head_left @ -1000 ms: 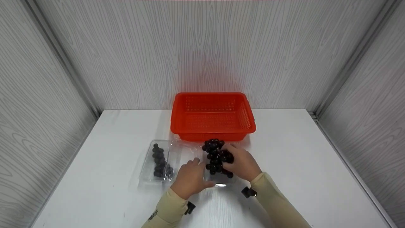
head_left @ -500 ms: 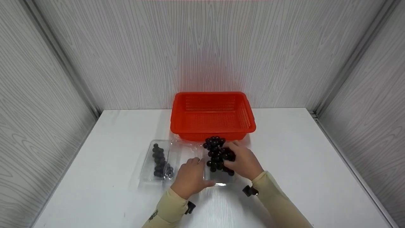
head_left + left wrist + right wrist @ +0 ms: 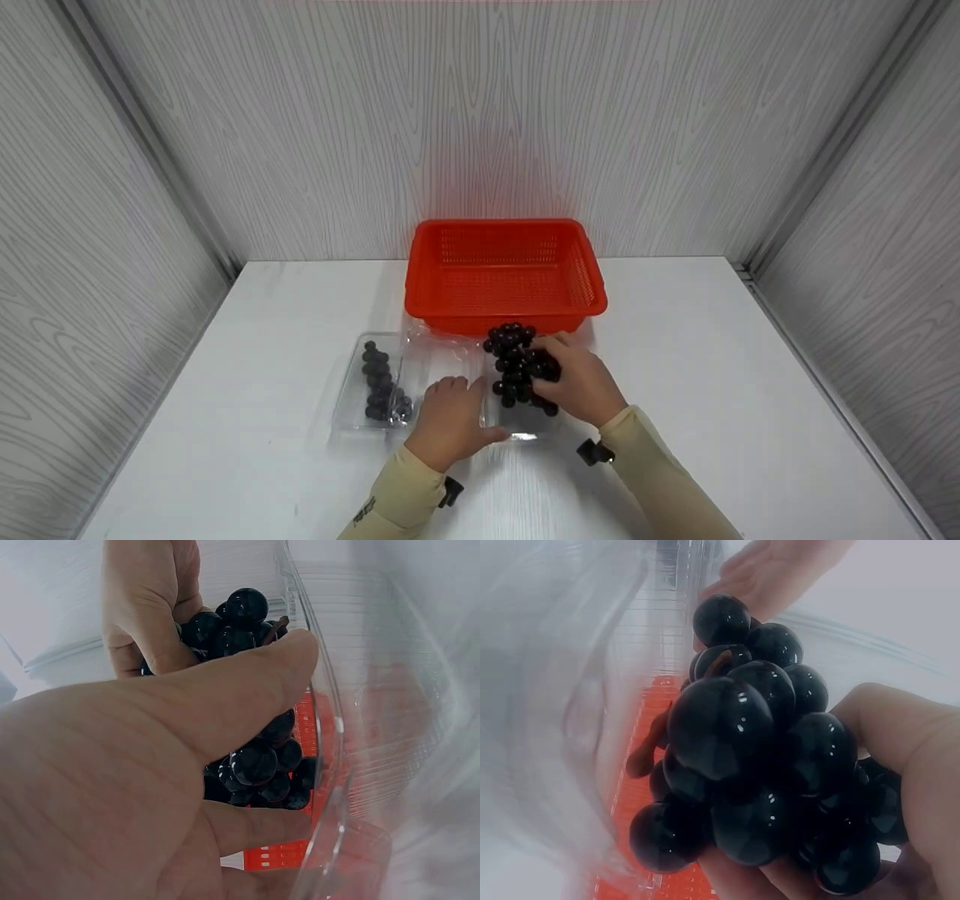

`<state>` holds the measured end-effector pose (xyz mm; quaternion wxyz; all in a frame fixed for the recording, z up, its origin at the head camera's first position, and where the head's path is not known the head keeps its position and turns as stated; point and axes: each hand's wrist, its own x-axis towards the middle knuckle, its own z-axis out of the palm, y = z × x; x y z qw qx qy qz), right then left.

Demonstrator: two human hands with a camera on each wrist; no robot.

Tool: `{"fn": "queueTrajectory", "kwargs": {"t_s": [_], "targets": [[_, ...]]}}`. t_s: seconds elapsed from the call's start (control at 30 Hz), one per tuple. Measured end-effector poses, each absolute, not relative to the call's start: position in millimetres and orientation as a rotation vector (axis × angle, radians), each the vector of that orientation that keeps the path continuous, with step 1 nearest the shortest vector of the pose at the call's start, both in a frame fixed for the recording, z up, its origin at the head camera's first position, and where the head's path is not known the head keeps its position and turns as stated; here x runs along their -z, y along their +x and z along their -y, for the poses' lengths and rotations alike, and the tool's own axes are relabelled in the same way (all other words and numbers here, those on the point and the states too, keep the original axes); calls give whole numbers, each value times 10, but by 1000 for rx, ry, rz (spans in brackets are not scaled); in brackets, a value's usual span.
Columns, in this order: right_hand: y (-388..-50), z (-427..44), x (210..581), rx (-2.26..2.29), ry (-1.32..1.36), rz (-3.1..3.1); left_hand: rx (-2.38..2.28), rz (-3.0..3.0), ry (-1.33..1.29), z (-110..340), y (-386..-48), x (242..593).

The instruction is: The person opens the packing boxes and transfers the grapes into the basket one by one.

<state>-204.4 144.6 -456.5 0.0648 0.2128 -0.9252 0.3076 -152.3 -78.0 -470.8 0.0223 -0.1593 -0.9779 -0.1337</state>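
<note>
My right hand (image 3: 581, 379) grips a bunch of dark grapes (image 3: 517, 367), with fingers and thumb around its right side. Close up in the right wrist view, the glossy grapes (image 3: 720, 727) and a brown stem show. The bunch is over the right part of a clear plastic container (image 3: 525, 433). My left hand (image 3: 450, 424) is left of the bunch, thumb and fingers spread and fairly straight at the container's clear wall (image 3: 330, 705). Whether it presses on the plastic I cannot tell. Part of the bunch is hidden behind the left thumb in the left wrist view.
Just behind the hands stands a red perforated basket (image 3: 504, 300). To the left, more dark grapes (image 3: 380, 384) lie in a clear plastic container (image 3: 349, 416). Everything rests on a white table (image 3: 712, 375) enclosed by grey wood-grain panels (image 3: 300, 135).
Gripped in my right hand, the bunch has shifted slightly up and to the right in the head view. My left hand has stayed almost in place.
</note>
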Motion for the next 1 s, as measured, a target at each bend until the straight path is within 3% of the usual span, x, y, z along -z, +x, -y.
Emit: {"fn": "queueTrajectory", "kwargs": {"t_s": [1.0], "targets": [[-2055,-1483,4550,-983,634,2776,407,3028,-487,776,-1523,4701]]}}
